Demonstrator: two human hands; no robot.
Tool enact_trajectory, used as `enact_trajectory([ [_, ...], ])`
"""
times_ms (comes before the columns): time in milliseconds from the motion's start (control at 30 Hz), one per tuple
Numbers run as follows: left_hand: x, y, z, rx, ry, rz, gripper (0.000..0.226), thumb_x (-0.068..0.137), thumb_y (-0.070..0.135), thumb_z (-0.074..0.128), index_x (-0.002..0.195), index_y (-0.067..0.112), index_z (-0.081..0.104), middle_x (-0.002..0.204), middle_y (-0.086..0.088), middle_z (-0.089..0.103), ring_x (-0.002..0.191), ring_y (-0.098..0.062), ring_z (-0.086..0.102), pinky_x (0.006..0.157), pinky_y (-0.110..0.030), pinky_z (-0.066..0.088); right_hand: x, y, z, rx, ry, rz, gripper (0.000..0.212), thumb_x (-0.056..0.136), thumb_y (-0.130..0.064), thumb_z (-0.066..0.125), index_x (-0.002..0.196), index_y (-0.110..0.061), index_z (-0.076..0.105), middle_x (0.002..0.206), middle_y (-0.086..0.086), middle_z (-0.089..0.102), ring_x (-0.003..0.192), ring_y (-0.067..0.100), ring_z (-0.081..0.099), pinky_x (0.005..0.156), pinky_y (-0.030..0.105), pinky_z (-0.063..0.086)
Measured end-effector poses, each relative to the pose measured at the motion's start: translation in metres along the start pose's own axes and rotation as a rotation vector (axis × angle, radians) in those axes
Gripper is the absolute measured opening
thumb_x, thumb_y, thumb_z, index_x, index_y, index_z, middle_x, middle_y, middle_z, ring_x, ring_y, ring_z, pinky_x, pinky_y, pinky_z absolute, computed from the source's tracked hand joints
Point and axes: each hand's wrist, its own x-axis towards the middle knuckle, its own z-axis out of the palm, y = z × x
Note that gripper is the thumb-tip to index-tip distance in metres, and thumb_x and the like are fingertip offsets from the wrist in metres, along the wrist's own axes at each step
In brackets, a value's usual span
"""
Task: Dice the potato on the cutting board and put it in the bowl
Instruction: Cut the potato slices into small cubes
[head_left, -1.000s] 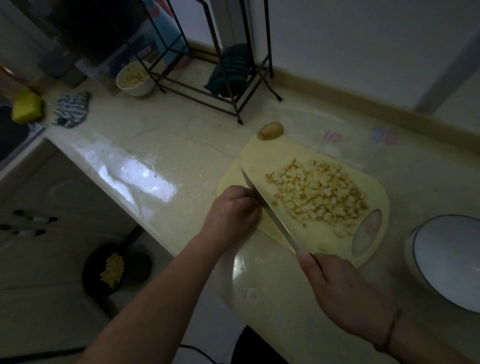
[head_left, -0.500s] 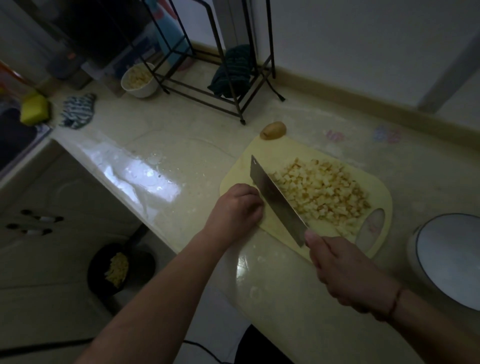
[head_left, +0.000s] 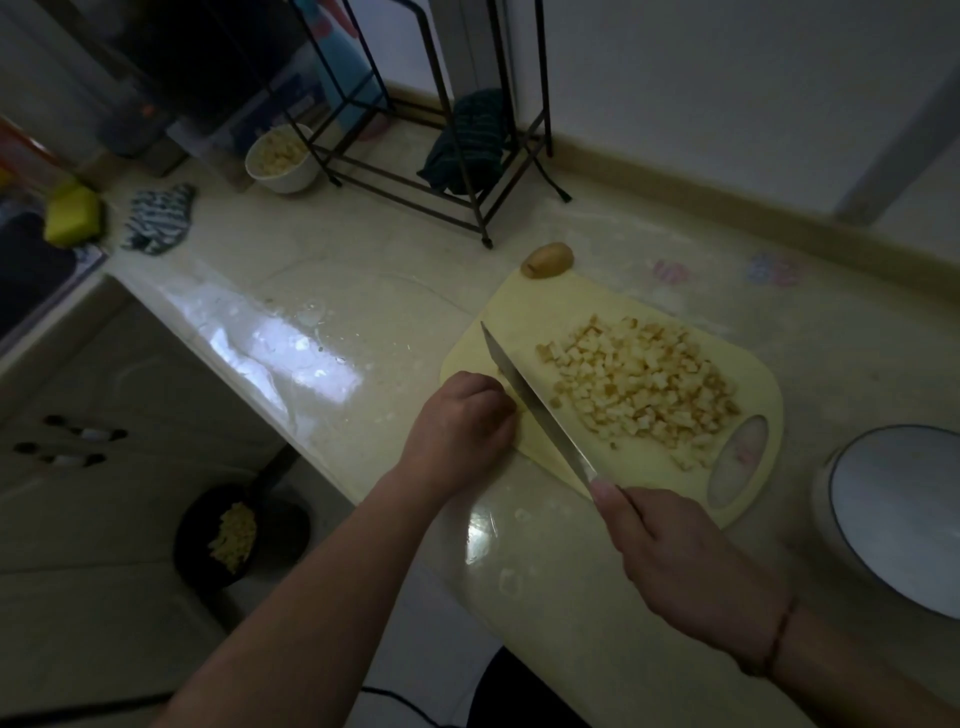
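We have turned the knife back edge-down from its flat-faced tilt of half a second ago, blade beside our left hand; our right hand has drawn back slightly.

Two bowls, one knife, one cutting board.

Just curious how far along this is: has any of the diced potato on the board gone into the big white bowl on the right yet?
No. The bowl looks empty inside, and the dice are all piled on the board.

Bare forearms, no sleeves.
The right wrist wore a thin cord bracelet; the left wrist was bare.
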Motion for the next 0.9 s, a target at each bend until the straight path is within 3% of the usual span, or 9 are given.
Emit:
enact_trajectory([
  [267, -0.001, -0.002, -0.002, -0.024, -0.023, -0.016, 0.027, 0.086, 0.025, 0.061, 0.088, 0.004, 0.078, 0.091, -0.007, 0.072, 0.081, -0.024, 0.067, 0.068, -0.03, 0.057, -0.005, 0.001, 0.003, 0.017, 0.013, 0.003, 0.058, 0.088, -0.061, 0.028, 0.056, -0.015, 0.044, 0.052, 0.001, 0.053, 0.054, 0.01, 0.051, 0.064, 0.032, 0.043],
  [567, 0.009, 0.002, -0.007, -0.007, -0.094, 0.011, 0.031, 0.082, 0.024, 0.056, 0.089, 0.003, 0.079, 0.088, -0.011, 0.072, 0.076, -0.03, 0.068, 0.063, -0.032, 0.057, -0.005, 0.0, 0.007, -0.035, 0.019, -0.036, 0.055, 0.083, -0.063, 0.023, 0.054, -0.019, 0.039, 0.05, -0.002, 0.043, 0.052, 0.009, 0.044, 0.057, 0.027, 0.03],
  [667, 0.011, 0.003, -0.008, -0.018, -0.101, -0.006, 0.034, 0.08, 0.025, 0.054, 0.089, 0.004, 0.079, 0.087, -0.011, 0.073, 0.075, -0.03, 0.068, 0.064, -0.031, 0.056, -0.003, 0.001, 0.011, -0.071, 0.014, -0.037, 0.054, 0.091, -0.057, 0.027, 0.057, -0.019, 0.043, 0.054, -0.003, 0.048, 0.055, 0.009, 0.045, 0.061, 0.027, 0.029],
  [900, 0.011, 0.002, -0.007, -0.02, -0.098, -0.035, 0.029, 0.081, 0.024, 0.058, 0.091, 0.006, 0.078, 0.088, -0.007, 0.073, 0.08, -0.028, 0.067, 0.068, -0.03, 0.056, 0.015, -0.007, 0.013, -0.082, -0.003, -0.052, 0.054, 0.1, -0.045, 0.031, 0.055, -0.016, 0.041, 0.051, -0.002, 0.046, 0.052, 0.007, 0.045, 0.054, 0.026, 0.026],
])
